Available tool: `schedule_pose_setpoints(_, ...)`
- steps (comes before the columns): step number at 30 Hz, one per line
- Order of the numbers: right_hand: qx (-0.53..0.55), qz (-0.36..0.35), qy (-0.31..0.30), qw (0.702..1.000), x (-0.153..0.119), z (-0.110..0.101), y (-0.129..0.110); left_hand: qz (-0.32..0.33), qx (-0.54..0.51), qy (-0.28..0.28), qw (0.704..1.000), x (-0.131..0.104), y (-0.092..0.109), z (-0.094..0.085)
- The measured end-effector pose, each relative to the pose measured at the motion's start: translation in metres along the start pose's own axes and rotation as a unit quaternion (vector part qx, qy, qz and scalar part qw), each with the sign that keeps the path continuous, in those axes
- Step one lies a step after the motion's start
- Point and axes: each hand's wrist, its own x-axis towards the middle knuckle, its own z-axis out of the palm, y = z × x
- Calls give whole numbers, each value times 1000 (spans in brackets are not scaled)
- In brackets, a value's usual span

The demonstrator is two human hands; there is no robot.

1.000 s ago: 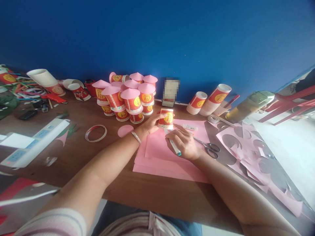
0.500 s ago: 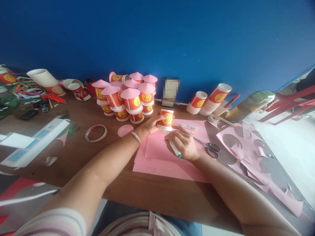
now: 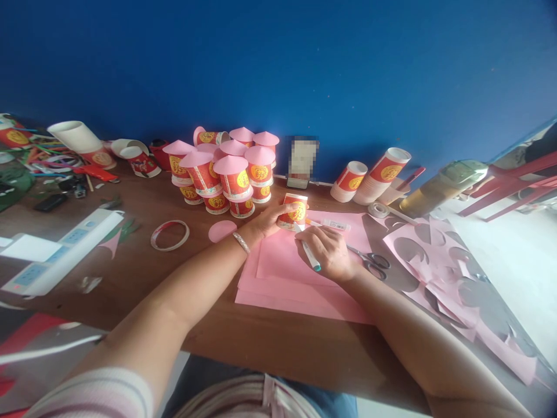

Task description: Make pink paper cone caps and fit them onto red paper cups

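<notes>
Wrapped around a red paper cup (image 3: 295, 210) with a gold emblem, my left hand (image 3: 270, 220) holds it over the stacked pink paper sheets (image 3: 287, 264). My right hand (image 3: 327, 249) grips a white marker pen (image 3: 310, 255) with a green end pointing down toward me. The pen's upper end is at the cup's lower part; whether it touches I cannot tell. Black-handled scissors (image 3: 375, 264) lie beside my right hand. Behind it rests a white tube (image 3: 336, 224) on the pink paper.
Several red cups with pink cone tops (image 3: 232, 168) stand stacked at the back. Stacked paper cups (image 3: 383, 174) and a bottle (image 3: 441, 188) stand right. Cut pink scraps (image 3: 444, 273) cover the right side. A tape ring (image 3: 169, 235) and a power strip (image 3: 65, 252) lie left.
My right hand and the marker have risen slightly, so the pen's upper end now overlaps the cup's lower part. The left hand and the cup have barely moved.
</notes>
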Motion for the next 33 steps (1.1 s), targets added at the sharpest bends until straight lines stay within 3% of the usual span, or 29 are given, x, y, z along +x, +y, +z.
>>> schedule_pose_setpoints(33, -17, -2, -9, 1000, 0, -1, 3, -6, 10, 4, 1000, 0, -1, 0)
